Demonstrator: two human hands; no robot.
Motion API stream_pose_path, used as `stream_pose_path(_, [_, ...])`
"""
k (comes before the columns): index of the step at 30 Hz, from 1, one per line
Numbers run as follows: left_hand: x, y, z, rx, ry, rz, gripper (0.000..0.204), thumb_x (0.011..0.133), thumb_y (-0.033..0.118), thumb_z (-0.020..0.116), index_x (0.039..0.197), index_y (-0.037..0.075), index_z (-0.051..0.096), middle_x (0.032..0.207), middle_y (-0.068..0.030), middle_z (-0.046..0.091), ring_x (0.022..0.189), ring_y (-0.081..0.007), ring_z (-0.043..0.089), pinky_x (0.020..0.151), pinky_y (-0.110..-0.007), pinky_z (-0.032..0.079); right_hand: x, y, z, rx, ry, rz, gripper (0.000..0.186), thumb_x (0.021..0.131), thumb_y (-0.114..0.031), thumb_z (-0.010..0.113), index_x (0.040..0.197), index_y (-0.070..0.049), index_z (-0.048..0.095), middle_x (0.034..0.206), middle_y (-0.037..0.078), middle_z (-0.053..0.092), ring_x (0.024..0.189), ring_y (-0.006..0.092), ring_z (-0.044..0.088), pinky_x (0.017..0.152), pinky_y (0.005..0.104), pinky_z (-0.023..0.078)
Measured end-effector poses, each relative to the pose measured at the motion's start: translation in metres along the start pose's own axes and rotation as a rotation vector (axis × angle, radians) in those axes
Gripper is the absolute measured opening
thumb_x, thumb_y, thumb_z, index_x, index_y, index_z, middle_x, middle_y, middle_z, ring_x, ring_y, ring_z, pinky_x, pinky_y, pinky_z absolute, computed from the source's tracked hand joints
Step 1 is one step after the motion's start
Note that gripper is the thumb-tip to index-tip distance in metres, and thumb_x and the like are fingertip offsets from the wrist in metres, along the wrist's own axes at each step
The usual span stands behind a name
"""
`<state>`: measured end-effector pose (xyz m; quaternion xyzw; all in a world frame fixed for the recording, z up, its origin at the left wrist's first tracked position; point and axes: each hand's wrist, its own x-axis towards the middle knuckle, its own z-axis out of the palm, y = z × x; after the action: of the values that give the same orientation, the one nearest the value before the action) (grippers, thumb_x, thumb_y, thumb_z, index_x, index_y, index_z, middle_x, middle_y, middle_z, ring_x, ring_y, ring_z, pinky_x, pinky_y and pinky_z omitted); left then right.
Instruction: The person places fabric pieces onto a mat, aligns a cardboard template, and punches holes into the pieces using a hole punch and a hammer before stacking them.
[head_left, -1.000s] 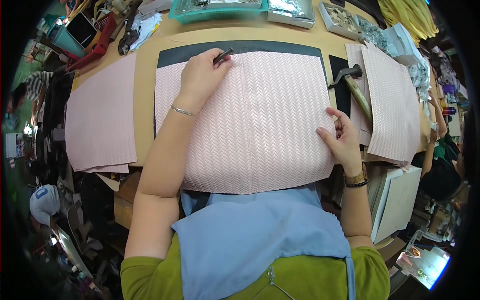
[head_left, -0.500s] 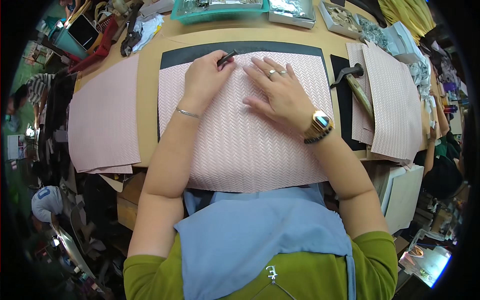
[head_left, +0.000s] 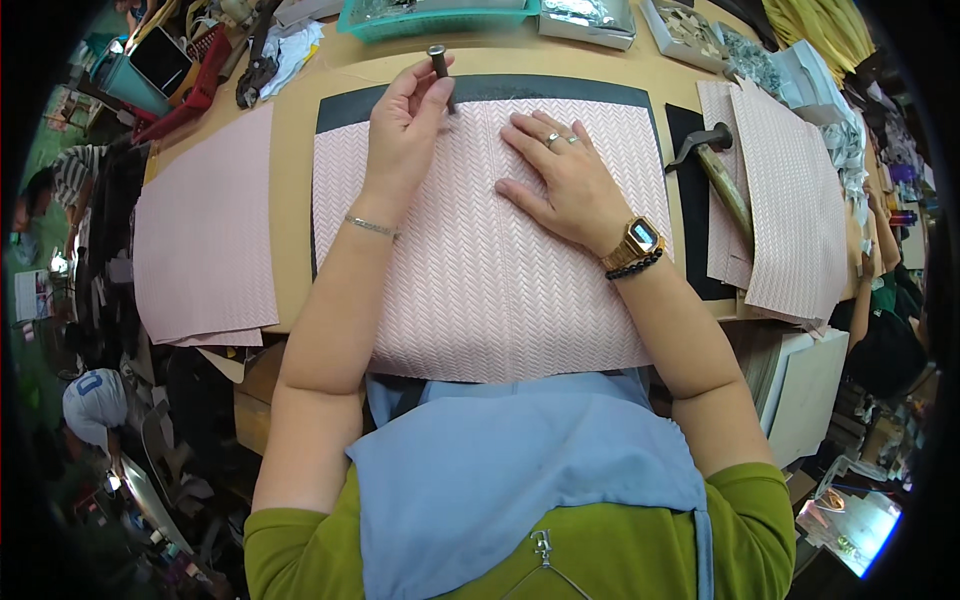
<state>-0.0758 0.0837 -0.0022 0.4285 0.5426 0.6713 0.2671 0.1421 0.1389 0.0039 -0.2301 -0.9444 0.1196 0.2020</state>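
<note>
A metal punch [head_left: 438,66] with a flat round top stands nearly upright between the thumb and fingers of my left hand [head_left: 410,125]. Its lower tip comes down near the far edge of a pink herringbone-textured sheet [head_left: 480,280]. My right hand [head_left: 562,175] lies flat on the same sheet with its fingers spread, right of the punch. Beneath the sheet is a dark board [head_left: 490,88], its far strip showing. To the right, a hammer [head_left: 725,190] with a dark head and wooden handle rests on a black pad and pink sheets.
More pink sheets lie at the left [head_left: 205,230] and in a stack at the right [head_left: 795,200]. Along the far side stand a teal tray [head_left: 440,28], a box of silvery packets [head_left: 588,22] and a box of small tan pieces [head_left: 685,35]. Other people work beyond the table's sides.
My left hand has turned the punch from lying slanted to nearly upright and lifted its top. My right hand has shifted slightly right, still flat on the sheet.
</note>
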Motion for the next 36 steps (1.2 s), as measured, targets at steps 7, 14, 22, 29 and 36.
stream_pose_path(7, [-0.006,0.004,0.009,0.044,-0.041,-0.006,0.031,0.097,0.01,0.07,0.127,0.003,0.067,0.109,-0.0016,0.071,0.097,-0.0082,0.066,0.088,-0.025,0.051,0.0,0.0,0.0,-0.013,0.02,-0.011,0.057,0.094,-0.046,0.065,0.136,-0.008,0.059,0.143,0.014,0.056,0.138,0.0319,0.047,0.114,0.0589,0.033])
stream_pose_path(14, [-0.007,0.006,0.011,0.071,-0.056,-0.001,0.031,0.095,0.01,0.072,0.125,0.003,0.069,0.111,-0.0012,0.071,0.096,-0.0082,0.066,0.086,-0.024,0.051,-0.001,0.002,0.002,-0.035,0.026,-0.014,0.057,0.094,-0.046,0.064,0.135,-0.007,0.059,0.143,0.013,0.056,0.139,0.0305,0.046,0.115,0.0578,0.033])
stream_pose_path(22, [-0.008,0.005,0.012,0.119,-0.073,-0.033,0.031,0.095,0.009,0.072,0.125,0.004,0.069,0.111,-0.0009,0.071,0.093,-0.0072,0.065,0.085,-0.023,0.051,-0.001,0.003,0.004,-0.044,0.025,-0.016,0.057,0.094,-0.046,0.064,0.135,-0.007,0.059,0.143,0.012,0.056,0.138,0.0298,0.047,0.114,0.0574,0.034])
stream_pose_path(29, [-0.008,0.003,0.012,0.148,-0.075,-0.047,0.031,0.095,0.008,0.071,0.126,0.003,0.068,0.11,-0.0007,0.07,0.094,-0.0071,0.064,0.084,-0.022,0.053,-0.002,0.003,0.003,-0.045,0.026,-0.014,0.057,0.094,-0.047,0.064,0.135,-0.007,0.059,0.143,0.013,0.056,0.138,0.0297,0.047,0.114,0.0575,0.033])
stream_pose_path(36, [-0.008,0.002,0.013,0.13,-0.11,-0.031,0.029,0.096,0.008,0.07,0.125,0.002,0.068,0.111,-0.0031,0.071,0.098,-0.0105,0.067,0.087,-0.026,0.058,-0.002,0.003,0.004,-0.05,0.019,-0.013,0.058,0.095,-0.047,0.063,0.136,-0.007,0.059,0.143,0.013,0.056,0.14,0.0293,0.046,0.115,0.0576,0.032])
